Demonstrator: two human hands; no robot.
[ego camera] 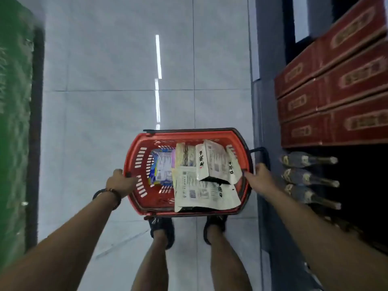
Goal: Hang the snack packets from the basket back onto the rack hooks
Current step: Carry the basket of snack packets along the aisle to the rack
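Observation:
A red plastic basket (134,164) hangs between my hands above the grey tiled floor, just in front of my feet. Several snack packets lie inside: cream-white ones (201,190) with black print stacked on the right half, and a blue and white one (161,166) flat at the left. My left hand (121,182) grips the basket's left rim. My right hand (260,179) grips its right rim. No rack hooks are in view.
Red cartons (336,91) are stacked on a shelf at the right, with dark bottles (308,177) lying on the level below, close to my right hand. A green fixture (14,122) lines the left. The tiled aisle (117,70) runs ahead between them.

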